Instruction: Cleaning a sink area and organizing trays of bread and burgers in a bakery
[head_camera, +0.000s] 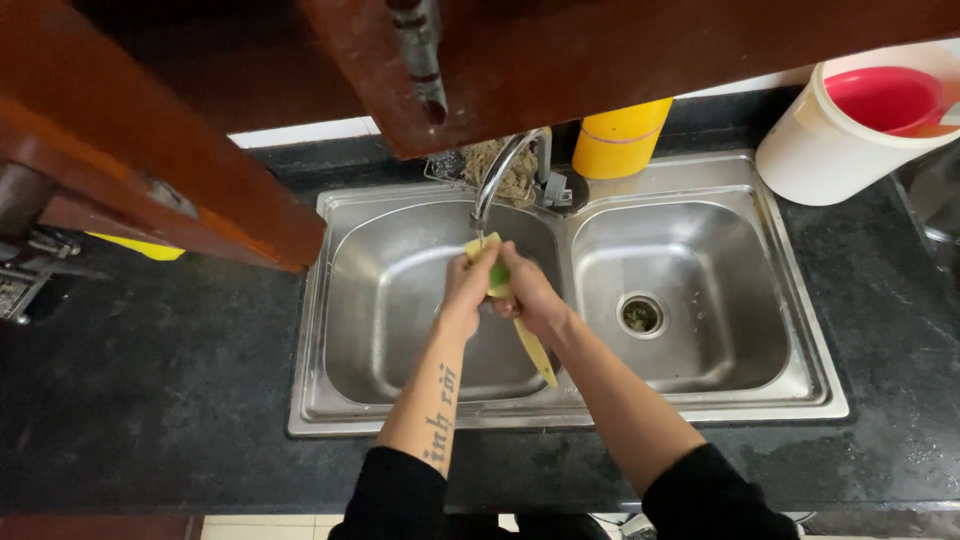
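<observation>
Yellow utensil (530, 345) | both hands (503, 290) clamped on it | mid left basin (370, 330), clear of rims

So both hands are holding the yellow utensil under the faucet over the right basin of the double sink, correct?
Not quite: the head view shows both the left hand and right hand holding the yellow utensil under the faucet over the left basin of the double sink, not the right one.
</observation>
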